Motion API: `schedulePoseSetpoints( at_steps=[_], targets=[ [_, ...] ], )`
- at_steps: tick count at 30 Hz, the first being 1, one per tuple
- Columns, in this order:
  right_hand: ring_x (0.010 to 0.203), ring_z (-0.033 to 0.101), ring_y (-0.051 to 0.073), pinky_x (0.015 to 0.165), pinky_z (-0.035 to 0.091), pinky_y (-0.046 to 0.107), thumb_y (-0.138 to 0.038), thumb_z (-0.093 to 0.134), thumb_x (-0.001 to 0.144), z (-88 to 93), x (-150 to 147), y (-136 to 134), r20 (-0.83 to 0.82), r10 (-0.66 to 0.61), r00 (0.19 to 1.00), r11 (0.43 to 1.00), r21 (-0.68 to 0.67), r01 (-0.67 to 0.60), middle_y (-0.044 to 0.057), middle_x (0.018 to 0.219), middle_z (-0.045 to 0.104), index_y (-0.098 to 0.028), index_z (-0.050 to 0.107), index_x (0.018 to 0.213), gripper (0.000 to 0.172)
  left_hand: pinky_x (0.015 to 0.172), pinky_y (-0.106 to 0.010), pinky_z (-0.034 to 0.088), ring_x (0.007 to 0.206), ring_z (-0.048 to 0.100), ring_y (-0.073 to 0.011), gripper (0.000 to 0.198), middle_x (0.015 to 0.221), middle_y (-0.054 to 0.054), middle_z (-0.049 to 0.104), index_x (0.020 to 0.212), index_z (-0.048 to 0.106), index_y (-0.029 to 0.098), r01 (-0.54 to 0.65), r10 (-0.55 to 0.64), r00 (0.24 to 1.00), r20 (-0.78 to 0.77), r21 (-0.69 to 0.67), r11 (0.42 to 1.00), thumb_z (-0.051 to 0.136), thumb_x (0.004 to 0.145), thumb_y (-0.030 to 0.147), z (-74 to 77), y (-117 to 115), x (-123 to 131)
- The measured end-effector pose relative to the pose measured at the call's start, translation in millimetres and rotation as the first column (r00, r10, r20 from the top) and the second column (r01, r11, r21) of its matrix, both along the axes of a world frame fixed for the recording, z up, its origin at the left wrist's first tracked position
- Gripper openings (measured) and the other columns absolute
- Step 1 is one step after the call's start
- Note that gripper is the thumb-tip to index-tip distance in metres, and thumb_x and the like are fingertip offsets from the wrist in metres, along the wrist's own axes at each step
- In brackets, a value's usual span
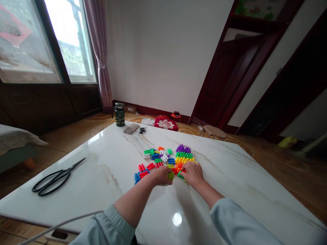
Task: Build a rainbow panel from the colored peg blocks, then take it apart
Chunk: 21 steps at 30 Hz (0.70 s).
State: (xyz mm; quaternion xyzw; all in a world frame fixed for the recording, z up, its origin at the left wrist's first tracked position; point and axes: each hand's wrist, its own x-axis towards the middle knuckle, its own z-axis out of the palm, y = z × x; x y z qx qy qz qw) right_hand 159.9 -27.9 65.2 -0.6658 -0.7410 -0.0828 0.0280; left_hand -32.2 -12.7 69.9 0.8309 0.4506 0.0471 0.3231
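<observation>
My left hand (161,176) is closed around a yellow-green plastic building block (170,176), just above the white marble-patterned table. To its right, my right hand (193,173) curls over the near end of a joined strip of knobbly building blocks (184,155), with thumb and fingers gripping its edge. Purple, green, yellow and orange rows make up that strip, and a green piece (181,174) shows by my right thumb. Loose blocks (155,156) in green, white, blue and red lie in a pile beyond my left hand. My fingers hide part of the strip's near end.
Black-handled scissors (57,178) lie at the left of the table (102,163). Near the far corner are a camouflage flask (120,115), a phone (131,128) and keys (142,130). A pale cable (66,223) crosses the near left edge. A stool (214,132) stands beyond the table.
</observation>
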Motion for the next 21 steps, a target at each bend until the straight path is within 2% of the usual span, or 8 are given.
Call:
schedulePoseSetpoints(
  at_steps=[4,7,10,13,17,19,21],
  targets=[
    [0.097,0.058,0.024,0.084,0.033,0.034,-0.033,0.067,0.078,-11.8,-2.2,-6.0,0.05,-0.018,0.999,1.0,0.013,0.018,0.007,0.094,0.069,-0.02,0.071,0.082,0.014,0.074,-0.027,0.048,0.088,0.063,-0.0203,0.036,0.096,-0.004,0.07,0.102,0.068,0.021,0.002,-0.002,1.0,-0.019,-0.005,1.0,0.067,0.067,0.029,-1.0,0.2,0.1],
    [0.098,0.057,0.024,0.085,0.033,0.034,-0.029,0.067,0.078,-15.2,-2.9,-7.9,0.015,-0.03,0.999,1.0,0.009,0.03,0.007,0.095,0.068,-0.021,0.071,0.084,0.01,0.073,-0.026,0.048,0.086,0.064,-0.0193,0.036,0.094,-0.003,0.07,0.102,0.068,0.021,0.005,-0.005,1.0,-0.018,-0.009,1.0,0.067,0.067,0.029,-1.1,-0.2,0.9],
    [0.098,0.057,0.023,0.086,0.034,0.033,-0.027,0.067,0.077,-14.7,-4.0,-10.7,-0.085,-0.017,0.996,0.999,0.032,0.02,0.006,0.094,0.069,-0.022,0.069,0.08,0.007,0.073,-0.027,0.048,0.086,0.064,-0.0193,0.037,0.096,-0.003,0.07,0.102,0.068,0.021,0.01,-0.01,1.0,-0.009,-0.011,1.0,0.068,0.066,0.029,-0.8,-0.7,1.3],
    [0.09,0.061,0.019,0.08,0.039,0.029,-0.028,0.064,0.078,-10.0,2.6,-9.0,-0.298,-0.029,0.954,0.997,0.059,0.049,0.002,0.09,0.071,-0.024,0.067,0.078,0.006,0.075,-0.028,0.048,0.089,0.063,-0.0204,0.038,0.098,-0.004,0.069,0.103,0.068,0.02,0.008,-0.008,1.0,0.0,-0.01,1.0,0.068,0.066,0.029,0.8,-1.7,0.0],
    [0.075,0.065,0.017,0.068,0.045,0.025,-0.034,0.058,0.081,-1.0,41.7,13.6,-0.568,-0.133,0.812,0.958,0.137,0.253,0.001,0.085,0.073,-0.023,0.066,0.086,0.014,0.075,-0.028,0.048,0.091,0.063,-0.0211,0.039,0.1,-0.005,0.069,0.104,0.067,0.021,0.009,-0.009,1.0,0.018,-0.015,1.0,0.067,0.067,0.031,2.5,-2.8,-4.5],
    [0.077,0.066,0.017,0.068,0.045,0.024,-0.033,0.058,0.081,1.5,69.7,32.8,-0.578,-0.211,0.789,0.914,0.168,0.368,0.004,0.086,0.073,-0.021,0.066,0.088,0.017,0.074,-0.027,0.048,0.09,0.063,-0.0206,0.039,0.1,-0.005,0.069,0.104,0.067,0.022,0.015,-0.014,1.0,0.026,-0.016,1.0,0.067,0.067,0.033,1.4,-2.3,-6.9],
    [0.08,0.066,0.017,0.065,0.043,0.023,-0.032,0.058,0.081,1.3,94.4,52.8,-0.492,-0.331,0.805,0.888,0.126,0.442,0.004,0.088,0.073,-0.02,0.066,0.089,0.017,0.072,-0.026,0.047,0.088,0.063,-0.0201,0.038,0.098,-0.003,0.069,0.103,0.067,0.023,0.018,-0.018,0.999,0.034,-0.008,1.0,0.067,0.067,0.034,-1.2,-1.2,-8.3]
  ],
)
